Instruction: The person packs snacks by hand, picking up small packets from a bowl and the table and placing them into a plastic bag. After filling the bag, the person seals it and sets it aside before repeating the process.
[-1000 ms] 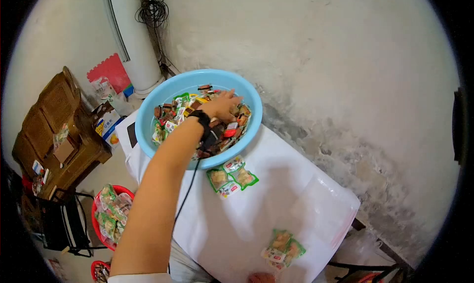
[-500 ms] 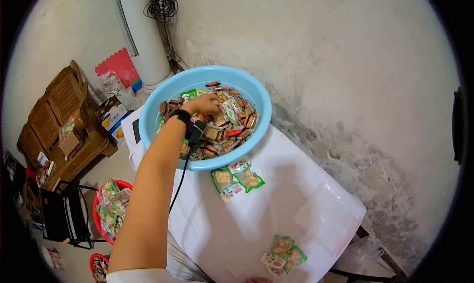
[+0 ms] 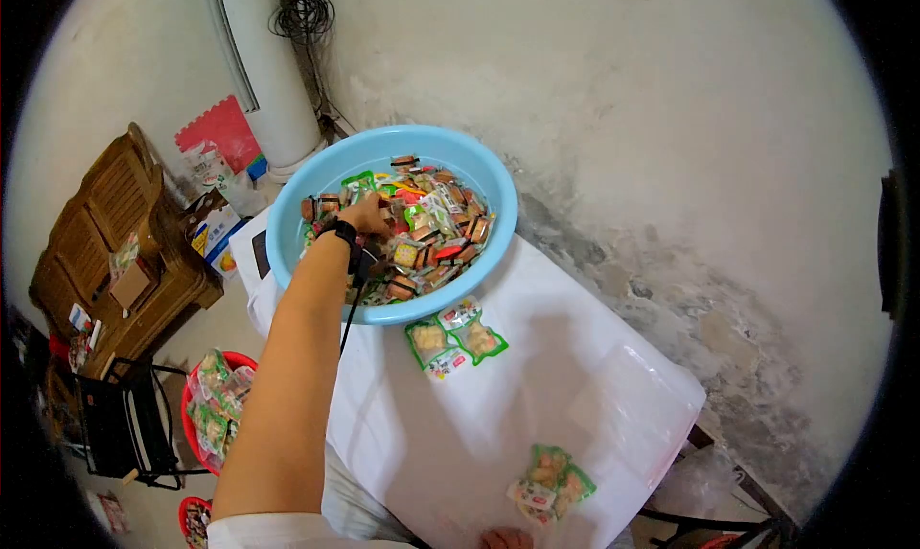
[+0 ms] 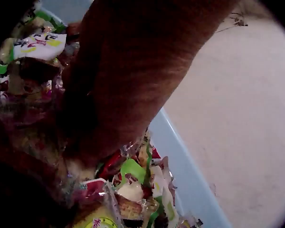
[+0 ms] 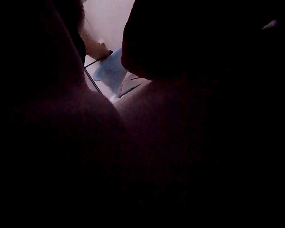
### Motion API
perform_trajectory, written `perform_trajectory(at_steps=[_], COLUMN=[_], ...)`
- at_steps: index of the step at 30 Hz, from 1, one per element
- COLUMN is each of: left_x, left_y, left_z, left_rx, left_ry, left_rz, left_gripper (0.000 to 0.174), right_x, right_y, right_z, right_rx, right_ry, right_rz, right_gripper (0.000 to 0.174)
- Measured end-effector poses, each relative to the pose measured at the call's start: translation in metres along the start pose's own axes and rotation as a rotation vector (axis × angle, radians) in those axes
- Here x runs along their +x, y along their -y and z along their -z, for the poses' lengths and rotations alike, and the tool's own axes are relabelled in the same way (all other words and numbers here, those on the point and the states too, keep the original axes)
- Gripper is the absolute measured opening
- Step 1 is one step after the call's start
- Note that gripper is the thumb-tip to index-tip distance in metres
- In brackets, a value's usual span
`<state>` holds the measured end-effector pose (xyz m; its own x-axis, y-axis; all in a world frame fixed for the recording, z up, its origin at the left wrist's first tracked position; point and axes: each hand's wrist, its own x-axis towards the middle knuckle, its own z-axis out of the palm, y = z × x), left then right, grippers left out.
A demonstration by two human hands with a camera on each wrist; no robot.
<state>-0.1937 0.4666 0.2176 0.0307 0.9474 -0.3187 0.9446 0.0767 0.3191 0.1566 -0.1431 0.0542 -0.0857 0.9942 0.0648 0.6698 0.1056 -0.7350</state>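
My left hand [image 3: 367,214] reaches into a light blue basin [image 3: 503,190] heaped with small wrapped snacks [image 3: 470,228]. Its fingers point down among the wrappers near the basin's left side, and their tips are hidden. In the left wrist view, the shadowed left hand [image 4: 128,104] lies against green, white and red snack packets [image 4: 133,190]. Only a small part of my right hand [image 3: 506,537] shows at the head view's bottom edge. Near it lies a green-edged snack packet [image 3: 551,482]; more joined packets [image 3: 455,338] lie just below the basin. The right wrist view is mostly dark.
The basin stands on a white-covered table [image 3: 479,424] beside a stained wall [image 3: 690,300]. A clear plastic sheet [image 3: 642,405] lies at the table's right. Left are a red basket [image 3: 187,424] of packets, a black folding stool [image 3: 125,424] and a wooden bench [image 3: 125,252].
My left hand has moved left across the basin, from spread over the right part of the heap to down among the packets at the left. The snacks it passed over are shifted.
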Motion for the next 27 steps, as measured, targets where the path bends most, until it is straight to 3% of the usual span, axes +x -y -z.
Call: perform_trajectory(at_steps=[2,4,7,8,9,11,12,15,16,17,19,20,22,23,25,26,27], left_x=[-0.005,-0.013,-0.035,-0.031,-0.034,-0.040,-0.043,-0.046,-0.033,-0.029,-0.011,-0.004,-0.003,-0.004,0.004,0.010,0.003], left_y=[-0.001,-0.004,-0.003,0.007,0.004,0.002,-0.005,-0.036,-0.040,-0.048,-0.052,-0.051,-0.051,-0.047,-0.033,-0.026,-0.024], left_z=[0.000,0.000,0.010,0.000,0.004,0.015,0.019,0.013,0.010,0.000,-0.011,-0.015,-0.014,-0.015,-0.027,-0.028,-0.024], left_rx=[-0.044,-0.087,-0.384,-0.625,-0.626,-0.881,-0.909,-0.934,-0.785,-0.677,-0.566,-0.566,-0.403,-0.399,-0.378,-0.345,-0.346], left_ry=[-0.038,-0.070,-0.104,-0.144,-0.147,-0.025,0.016,0.009,0.047,-0.066,-0.024,-0.020,-0.062,-0.066,-0.255,-0.303,-0.302], left_rz=[0.065,0.133,0.022,-0.009,-0.008,0.052,-0.008,-0.125,-0.116,-0.028,-0.063,-0.064,-0.051,-0.050,-0.232,-0.100,-0.099], left_gripper=[0.109,0.108,0.080,0.053,0.053,0.025,0.016,0.018,0.025,0.053,0.072,0.072,0.074,0.074,0.066,0.054,0.054], right_x=[-0.006,0.011,0.014,0.016,0.018,0.021,0.021,0.019,0.018,0.015,0.009,0.005,0.021,0.025,0.028,0.020,0.009], right_y=[-0.009,0.011,0.017,0.016,0.016,0.015,0.016,0.018,0.018,0.013,0.009,0.004,0.019,0.024,0.029,0.021,0.007], right_z=[-0.007,0.016,0.019,0.019,0.020,0.022,0.023,0.021,0.022,0.016,0.007,0.007,0.024,0.031,0.040,0.030,0.013], right_rx=[0.117,-0.088,-0.128,-0.127,-0.121,-0.113,-0.121,-0.170,-0.218,-0.220,0.147,0.146,-0.056,-0.052,-0.154,-0.156,-0.093], right_ry=[-0.047,-0.064,-0.082,-0.082,-0.081,-0.076,-0.055,-0.024,-0.019,-0.019,-0.035,-0.036,-0.057,-0.059,0.039,0.037,-0.025], right_rz=[-0.104,0.088,0.123,0.124,0.129,0.134,0.131,0.134,0.144,0.138,-0.088,-0.092,0.125,0.127,0.200,0.198,0.149], right_gripper=[0.026,0.026,0.026,0.026,0.025,0.025,0.025,0.025,0.025,0.025,0.025,0.025,0.026,0.026,0.027,0.027,0.027])
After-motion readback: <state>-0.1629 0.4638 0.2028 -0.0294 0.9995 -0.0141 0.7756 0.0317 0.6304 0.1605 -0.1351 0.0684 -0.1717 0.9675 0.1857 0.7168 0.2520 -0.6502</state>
